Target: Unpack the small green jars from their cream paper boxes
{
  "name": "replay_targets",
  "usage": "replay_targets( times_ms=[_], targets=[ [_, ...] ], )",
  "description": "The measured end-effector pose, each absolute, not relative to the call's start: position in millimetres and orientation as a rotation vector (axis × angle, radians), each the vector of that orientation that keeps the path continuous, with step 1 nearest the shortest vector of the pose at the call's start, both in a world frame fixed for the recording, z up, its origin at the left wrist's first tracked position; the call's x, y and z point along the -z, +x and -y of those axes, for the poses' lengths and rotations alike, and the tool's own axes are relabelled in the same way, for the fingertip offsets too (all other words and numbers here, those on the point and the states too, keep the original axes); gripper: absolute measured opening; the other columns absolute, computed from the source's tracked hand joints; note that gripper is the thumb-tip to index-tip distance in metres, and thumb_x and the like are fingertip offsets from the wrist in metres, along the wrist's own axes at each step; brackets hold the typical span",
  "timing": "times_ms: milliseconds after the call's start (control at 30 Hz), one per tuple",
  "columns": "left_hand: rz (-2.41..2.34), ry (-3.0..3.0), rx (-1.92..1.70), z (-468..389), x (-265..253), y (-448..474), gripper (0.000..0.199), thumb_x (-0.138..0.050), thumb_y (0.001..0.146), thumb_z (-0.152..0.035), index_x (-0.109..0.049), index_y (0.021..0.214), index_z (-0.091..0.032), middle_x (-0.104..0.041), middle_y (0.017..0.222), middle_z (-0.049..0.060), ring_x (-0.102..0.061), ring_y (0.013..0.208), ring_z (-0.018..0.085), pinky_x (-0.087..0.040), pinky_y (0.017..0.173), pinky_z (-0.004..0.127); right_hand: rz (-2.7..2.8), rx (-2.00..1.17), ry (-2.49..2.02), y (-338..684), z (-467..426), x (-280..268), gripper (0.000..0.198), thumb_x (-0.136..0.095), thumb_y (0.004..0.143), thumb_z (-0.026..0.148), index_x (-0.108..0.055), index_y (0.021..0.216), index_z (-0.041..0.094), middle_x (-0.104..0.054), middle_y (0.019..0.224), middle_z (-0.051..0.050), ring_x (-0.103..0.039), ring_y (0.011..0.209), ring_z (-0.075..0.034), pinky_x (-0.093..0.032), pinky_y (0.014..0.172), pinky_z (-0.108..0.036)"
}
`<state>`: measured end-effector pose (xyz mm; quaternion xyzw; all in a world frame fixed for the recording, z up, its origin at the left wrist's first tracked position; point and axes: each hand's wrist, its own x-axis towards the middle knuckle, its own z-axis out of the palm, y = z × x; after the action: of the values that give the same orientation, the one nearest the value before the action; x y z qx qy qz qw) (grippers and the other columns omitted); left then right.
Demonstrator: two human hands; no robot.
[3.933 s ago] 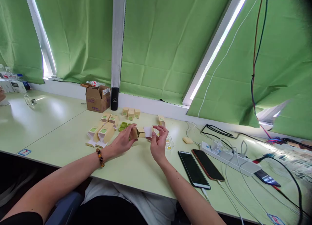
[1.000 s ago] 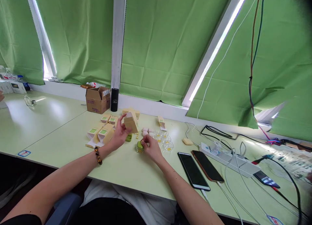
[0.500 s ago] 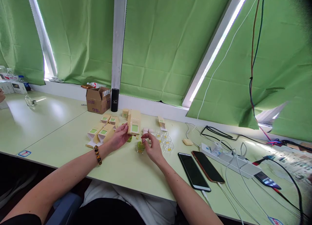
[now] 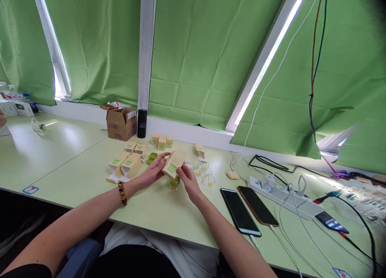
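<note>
A small cream carton (image 4: 175, 162) with a green window is tilted above the table between my hands. My left hand (image 4: 154, 170) grips its left side. My right hand (image 4: 189, 182) has its fingers closed on the lower right edge. Right below the carton stands a small glass jar (image 4: 174, 183) with a green lid, partly hidden. Several green lids (image 4: 152, 157) lie behind my left hand. Clear jars with yellow bottoms (image 4: 205, 174) are grouped beyond my right hand.
Opened cream cartons (image 4: 122, 165) lie to the left, and closed ones (image 4: 162, 142) stand at the back. Behind are a cardboard box (image 4: 120, 125) and a black tumbler (image 4: 142, 124). Two phones (image 4: 240, 211), a power strip (image 4: 283, 197) and loose cables occupy the right.
The carton has tilted and come down towards me, over the jar. My right hand has moved from the jar's lid to the carton's edge.
</note>
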<state>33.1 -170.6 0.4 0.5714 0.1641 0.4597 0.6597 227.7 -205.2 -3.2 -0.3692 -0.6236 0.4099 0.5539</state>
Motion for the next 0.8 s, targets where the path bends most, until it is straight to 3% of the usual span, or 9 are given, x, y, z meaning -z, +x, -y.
replay_targets(
  times_ms=[133, 333, 633, 800],
  targets=[
    [-0.422, 1.415, -1.064, 169.3, 0.8, 33.2, 0.053, -0.058, 0.102, -0.054, -0.049, 0.147, -0.029, -0.061, 0.141, 0.012, -0.065, 0.114, 0.021, -0.053, 0.098, 0.035, 1.360, -1.047, -0.800, 227.8, 204.3, -0.4, 0.045, -0.073, 0.086, 0.066, -0.073, 0.107, 0.026, -0.077, 0.107, -0.005, -0.070, 0.095, -0.023, -0.056, 0.090, -0.037],
    [-0.310, 1.557, -1.083, 170.5, 1.9, 33.4, 0.064, -0.071, 0.095, -0.039, -0.047, 0.154, -0.030, -0.054, 0.149, 0.013, -0.060, 0.129, 0.026, -0.047, 0.111, 0.043, 1.202, -0.964, -0.892, 233.3, 195.6, 3.2, 0.051, -0.076, 0.078, 0.069, -0.072, 0.100, 0.023, -0.076, 0.102, -0.005, -0.067, 0.085, -0.020, -0.054, 0.074, -0.031],
    [-0.388, 1.681, -1.142, 176.6, -0.7, 36.6, 0.063, -0.066, 0.099, -0.038, -0.041, 0.155, -0.027, -0.051, 0.153, 0.017, -0.052, 0.141, 0.030, -0.047, 0.113, 0.046, 1.263, -0.974, -0.899, 226.1, 198.8, 1.3, 0.050, -0.075, 0.080, 0.066, -0.066, 0.107, 0.025, -0.078, 0.094, -0.006, -0.071, 0.083, -0.022, -0.056, 0.074, -0.034],
    [-0.414, 1.695, -1.141, 175.0, -0.4, 35.4, 0.063, -0.067, 0.098, -0.038, -0.040, 0.154, -0.026, -0.052, 0.151, 0.017, -0.056, 0.137, 0.030, -0.048, 0.110, 0.045, 1.250, -1.017, -0.897, 225.8, 198.8, 0.7, 0.056, -0.079, 0.076, 0.069, -0.063, 0.107, 0.024, -0.080, 0.094, -0.007, -0.074, 0.081, -0.023, -0.059, 0.075, -0.036]
  ],
)
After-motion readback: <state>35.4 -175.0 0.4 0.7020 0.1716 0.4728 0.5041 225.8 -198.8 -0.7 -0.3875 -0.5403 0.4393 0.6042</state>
